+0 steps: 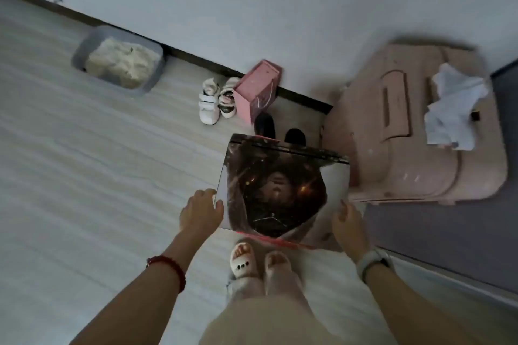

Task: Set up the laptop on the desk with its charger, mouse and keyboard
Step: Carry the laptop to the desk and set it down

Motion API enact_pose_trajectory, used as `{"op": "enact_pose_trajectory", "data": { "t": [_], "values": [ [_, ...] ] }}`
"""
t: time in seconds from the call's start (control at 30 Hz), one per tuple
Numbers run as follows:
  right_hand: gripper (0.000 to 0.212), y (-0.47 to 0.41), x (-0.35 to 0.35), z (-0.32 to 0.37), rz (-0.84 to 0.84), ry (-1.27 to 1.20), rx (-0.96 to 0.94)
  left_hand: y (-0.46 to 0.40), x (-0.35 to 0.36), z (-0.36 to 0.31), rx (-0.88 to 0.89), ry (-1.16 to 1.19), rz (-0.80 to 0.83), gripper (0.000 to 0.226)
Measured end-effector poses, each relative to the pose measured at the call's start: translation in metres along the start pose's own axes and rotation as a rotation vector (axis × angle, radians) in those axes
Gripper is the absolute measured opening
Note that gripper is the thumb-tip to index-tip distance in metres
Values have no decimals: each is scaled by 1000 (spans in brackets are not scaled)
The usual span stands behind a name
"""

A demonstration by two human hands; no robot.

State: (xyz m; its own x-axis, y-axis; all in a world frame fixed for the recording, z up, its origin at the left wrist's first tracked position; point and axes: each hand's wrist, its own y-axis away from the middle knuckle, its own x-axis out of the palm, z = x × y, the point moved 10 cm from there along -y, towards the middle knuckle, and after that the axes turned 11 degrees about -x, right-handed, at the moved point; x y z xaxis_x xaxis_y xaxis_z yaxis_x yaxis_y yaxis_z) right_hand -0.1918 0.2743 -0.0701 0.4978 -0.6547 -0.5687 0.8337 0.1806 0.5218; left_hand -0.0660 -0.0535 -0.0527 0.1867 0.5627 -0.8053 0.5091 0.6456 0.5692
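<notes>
I stand on a pale floor and look down at a closed laptop (276, 190) held flat in front of me. Its lid carries a dark picture sticker, with white showing at the left and right margins. My left hand (200, 211) grips its left edge and my right hand (349, 225) grips its right near corner. A red bracelet is on my left wrist and a pale watch band on my right. No desk, charger, mouse or keyboard shows in the head view.
A pink suitcase (406, 131) with crumpled white cloth (454, 109) on top stands at the right, close to the laptop. A pink gift bag (256, 89), small white shoes (215, 99) and black shoes (265, 124) lie by the wall. A grey bin (119, 60) sits far left.
</notes>
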Motion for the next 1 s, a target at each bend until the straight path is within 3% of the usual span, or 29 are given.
{"op": "enact_pose_trajectory", "data": {
  "t": [0.27,0.47,0.8,1.0],
  "values": [
    [82,-84,28,-69,-61,70,46,-99,78,-28,-91,137,-35,81],
    [98,-98,43,-82,-121,-54,39,-119,105,-29,-85,251,-9,104],
    [100,-93,36,-71,-139,-92,37,-109,101,-14,-174,414,23,110],
    [99,-83,31,-4,-61,-25,-145,-57,64,32,-288,557,-64,108]
  ]
}}
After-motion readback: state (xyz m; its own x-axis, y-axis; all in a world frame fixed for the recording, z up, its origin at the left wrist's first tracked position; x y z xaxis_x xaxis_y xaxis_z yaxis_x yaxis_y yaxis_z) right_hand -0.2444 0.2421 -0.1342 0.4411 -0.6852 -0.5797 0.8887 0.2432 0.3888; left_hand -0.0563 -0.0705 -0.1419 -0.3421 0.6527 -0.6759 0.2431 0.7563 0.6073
